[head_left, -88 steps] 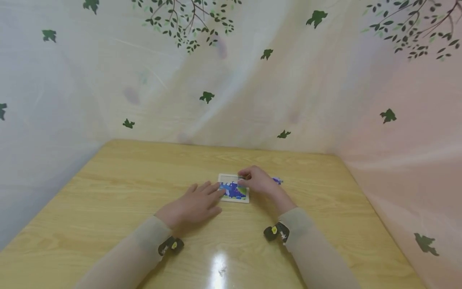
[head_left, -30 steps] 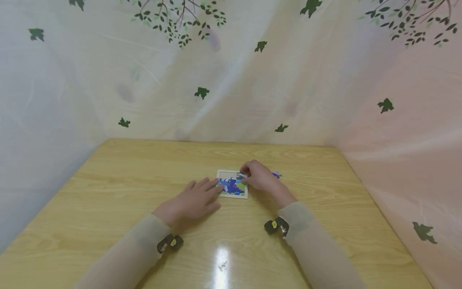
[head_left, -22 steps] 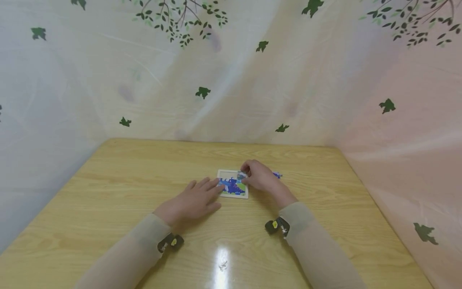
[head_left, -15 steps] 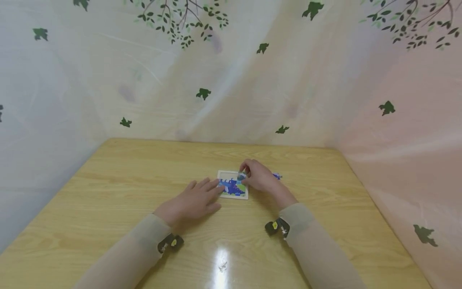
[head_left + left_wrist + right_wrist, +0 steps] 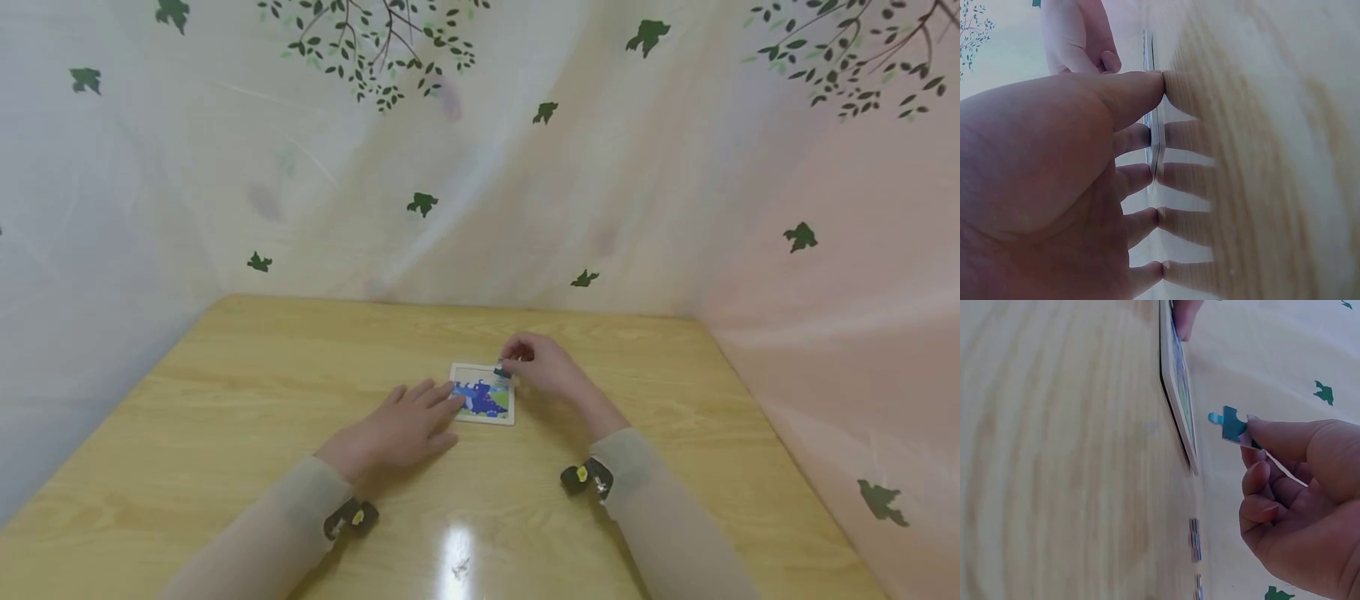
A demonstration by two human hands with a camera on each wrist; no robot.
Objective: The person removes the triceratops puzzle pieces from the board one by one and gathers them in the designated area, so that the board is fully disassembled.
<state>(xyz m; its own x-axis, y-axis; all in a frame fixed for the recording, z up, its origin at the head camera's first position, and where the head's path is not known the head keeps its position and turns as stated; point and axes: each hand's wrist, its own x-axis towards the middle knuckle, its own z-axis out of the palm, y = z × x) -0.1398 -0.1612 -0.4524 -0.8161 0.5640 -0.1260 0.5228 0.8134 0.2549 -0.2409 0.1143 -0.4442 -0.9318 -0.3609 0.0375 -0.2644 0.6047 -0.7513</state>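
Observation:
A jigsaw puzzle (image 5: 483,399) with a blue dinosaur picture lies in a white-rimmed tray on the table. My left hand (image 5: 402,423) is spread flat, with some fingertips on the tray's left side; in the left wrist view, its thumb and outer fingers touch the tabletop. Above the tray's far right corner, my right hand (image 5: 546,365) pinches a puzzle piece (image 5: 1232,425) between thumb and index finger. Teal with a light blue knob, the piece is held clear of the tray in the right wrist view. Part of the picture is hidden under the left fingers.
Beside the tray, loose puzzle pieces (image 5: 1195,540) lie on the tabletop in the right wrist view; the right hand and forearm hide them in the head view. A pale curtain with leaf prints (image 5: 480,167) hangs behind the wooden table (image 5: 300,358).
The piece in my right hand has turned and now looks darker from above. The right wrist has shifted slightly right, covering the loose pieces that showed past it. My left hand stays on the tray.

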